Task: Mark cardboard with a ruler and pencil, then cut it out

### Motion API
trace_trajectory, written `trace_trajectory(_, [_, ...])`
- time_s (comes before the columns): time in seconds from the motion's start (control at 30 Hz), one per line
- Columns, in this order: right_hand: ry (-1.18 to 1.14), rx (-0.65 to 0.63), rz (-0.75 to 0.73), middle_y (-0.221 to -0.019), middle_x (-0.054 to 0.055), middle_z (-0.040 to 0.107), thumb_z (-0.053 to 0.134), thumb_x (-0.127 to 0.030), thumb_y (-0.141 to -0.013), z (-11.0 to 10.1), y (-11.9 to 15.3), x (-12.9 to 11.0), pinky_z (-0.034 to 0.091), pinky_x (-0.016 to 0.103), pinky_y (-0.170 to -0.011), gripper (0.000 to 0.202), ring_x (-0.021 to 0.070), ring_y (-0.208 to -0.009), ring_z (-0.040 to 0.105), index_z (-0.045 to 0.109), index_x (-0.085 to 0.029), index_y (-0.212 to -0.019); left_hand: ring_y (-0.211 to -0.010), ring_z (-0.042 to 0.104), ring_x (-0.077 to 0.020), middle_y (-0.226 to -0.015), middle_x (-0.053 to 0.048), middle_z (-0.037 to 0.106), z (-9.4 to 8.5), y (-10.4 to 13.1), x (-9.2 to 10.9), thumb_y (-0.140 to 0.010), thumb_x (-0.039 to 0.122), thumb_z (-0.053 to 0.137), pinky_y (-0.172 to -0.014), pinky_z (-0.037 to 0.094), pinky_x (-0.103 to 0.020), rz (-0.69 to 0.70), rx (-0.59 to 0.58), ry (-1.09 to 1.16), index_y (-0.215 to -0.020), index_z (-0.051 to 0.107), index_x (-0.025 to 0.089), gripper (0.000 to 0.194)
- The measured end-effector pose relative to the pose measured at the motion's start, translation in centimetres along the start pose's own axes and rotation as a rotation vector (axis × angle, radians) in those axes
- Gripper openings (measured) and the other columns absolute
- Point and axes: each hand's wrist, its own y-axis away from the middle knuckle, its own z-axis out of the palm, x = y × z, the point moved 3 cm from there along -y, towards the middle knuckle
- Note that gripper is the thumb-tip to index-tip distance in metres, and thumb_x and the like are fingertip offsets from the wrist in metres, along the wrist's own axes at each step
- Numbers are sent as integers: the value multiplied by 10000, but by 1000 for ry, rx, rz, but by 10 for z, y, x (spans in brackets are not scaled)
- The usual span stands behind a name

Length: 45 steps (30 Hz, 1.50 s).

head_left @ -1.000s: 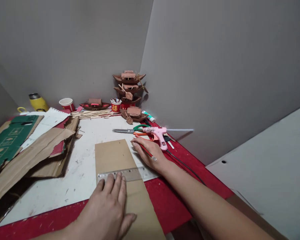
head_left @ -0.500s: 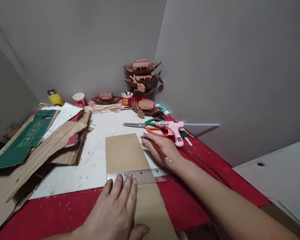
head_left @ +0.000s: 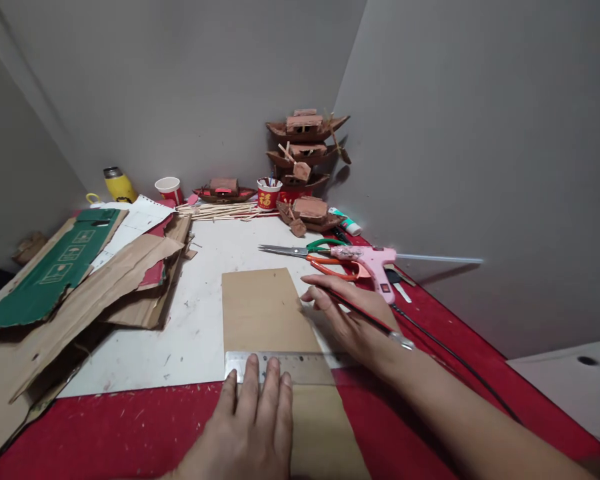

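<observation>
A strip of brown cardboard (head_left: 261,310) lies on the white board, its near part over the red table cover. Across it rests a clear ruler (head_left: 305,368). The fingers of my left hand (head_left: 260,413) are spread flat, pressing on the ruler and the cardboard below it. A dark red pencil (head_left: 367,318) is held in my right hand (head_left: 355,320), just right of the cardboard's edge and above the ruler. The pencil slants back toward my wrist, its tip hidden by my fingers.
Beyond my right hand are scissors (head_left: 285,251) and a pink glue gun (head_left: 380,267) with a cord. Torn cardboard (head_left: 95,280) is piled left. Sticks (head_left: 220,211), cups (head_left: 169,190), a yellow bottle (head_left: 120,187) and several model boats (head_left: 307,127) stand at the back.
My right hand has turned the pencil, whose back end now points toward my wrist. The view has shifted, so the table things appear further right. My left hand remains on the ruler.
</observation>
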Motion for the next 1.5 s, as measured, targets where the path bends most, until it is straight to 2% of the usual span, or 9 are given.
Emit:
trace_trajectory(0.13, [70, 46, -80, -979, 75, 760, 523, -273, -938, -4, -1, -11, 585, 329, -822, 225, 220, -901, 728, 678, -205, -1087, -1238, 538, -326, -1385, -82, 573, 3, 1, 7, -938, 341, 496, -941, 459, -439, -102, 175, -89, -1346, 557, 191, 439])
trace_trajectory(0.23, [101, 34, -99, -968, 78, 766, 512, -254, -944, -6, -3, -18, 589, 299, -820, 226, 211, -920, 730, 689, -189, -1068, -1187, 575, -319, -1328, -76, 623, 7, 0, 9, -930, 322, 490, -911, 467, -430, -125, 268, -125, -1299, 597, 194, 405])
trace_trajectory(0.6, [134, -3, 126, -974, 77, 755, 529, -441, -938, -3, 12, -4, 588, 433, -821, 309, 275, -898, 724, 698, -251, -1114, -1124, 632, -308, -1288, -96, 643, -1, -9, 14, -952, 298, 497, -816, 528, -409, -155, 219, -118, -1272, 619, 173, 364])
trace_trajectory(0.97, [70, -12, 75, -957, 58, 754, 543, -411, -946, -2, 14, -10, 570, 359, -760, 274, 219, -823, 709, 690, -257, -1119, -1123, 636, -316, -1306, -123, 614, 2, -10, 19, -926, 189, 523, -802, 541, -401, -200, 256, -103, -1248, 644, 156, 345])
trace_trajectory(1.07, [31, -14, 28, -995, 42, 750, 551, -395, -948, -4, 14, -14, 561, 329, -716, 260, 190, -765, 701, 685, -272, -1134, -1144, 622, -355, -1312, -181, 591, 13, -17, 31, -924, 298, 549, -785, 557, -423, -186, 199, -75, -1282, 621, 132, 401])
trace_trajectory(1.2, [35, -16, 52, -1004, 26, 746, 551, -397, -952, -4, 15, -16, 545, 319, -727, 259, 161, -707, 672, 684, -280, -1141, -1158, 573, -479, -1266, -295, 576, 29, -38, 49, -825, 746, 445, -735, 567, -536, -165, 1, 105, -1280, 617, 62, 839])
trace_trajectory(1.3, [53, -18, 69, -978, 23, 746, 551, -410, -949, -3, 15, -16, 527, 335, -763, 259, 159, -696, 654, 689, -278, -1124, -1144, 560, -521, -1272, -321, 553, 26, -43, 46, -725, 833, 476, -711, 569, -564, -135, -116, 165, -1303, 594, 55, 976])
trace_trajectory(1.37, [62, -18, 79, -956, 30, 743, 548, -430, -946, -3, 16, -14, 518, 344, -763, 275, 166, -703, 648, 688, -268, -1119, -1130, 586, -489, -1284, -300, 555, 16, -37, 35, -764, 802, 470, -704, 581, -516, -104, -79, 138, -1305, 591, 58, 929])
trace_trajectory(1.5, [68, -16, 115, -934, 49, 733, 540, -454, -942, -2, 15, -12, 514, 328, -665, 298, 181, -716, 637, 691, -252, -1100, -1143, 619, -369, -1317, -225, 573, -3, -19, 16, -887, 721, 331, -758, 572, -407, -59, 127, 44, -1307, 593, 74, 814])
